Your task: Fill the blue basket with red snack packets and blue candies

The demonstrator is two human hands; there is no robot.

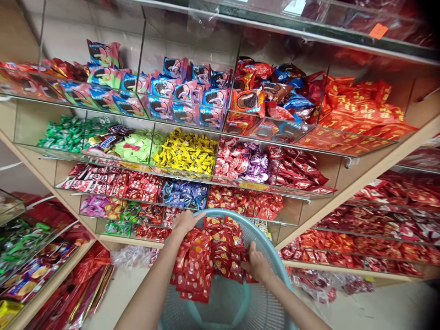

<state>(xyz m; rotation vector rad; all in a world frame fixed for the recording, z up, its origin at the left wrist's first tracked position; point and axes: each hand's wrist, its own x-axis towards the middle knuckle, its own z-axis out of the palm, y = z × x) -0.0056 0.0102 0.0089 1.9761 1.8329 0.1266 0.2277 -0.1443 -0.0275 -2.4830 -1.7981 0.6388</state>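
A light-blue plastic basket (280,256) with perforated sides is in the lower middle of the head view, below the shelves. My left hand (185,223) is closed on its far-left rim, the thumb lying along the edge. Inside, red candy packets (195,256) with orange fruit prints lie heaped against the far and left walls, while part of the basket's floor shows bare. Reaching in from the right, my right hand (259,264) has its fingers curled against the packets at the right side of the heap; its fingertips are partly hidden among them.
Glass-fronted shelves (178,117) hold sorted wrapped sweets, with yellow candies (187,153) at mid-height and red-orange packets (364,107) upper right. A wooden side panel (374,181) slants down on the right. Plastic bags (316,282) lie on the floor beside the basket.
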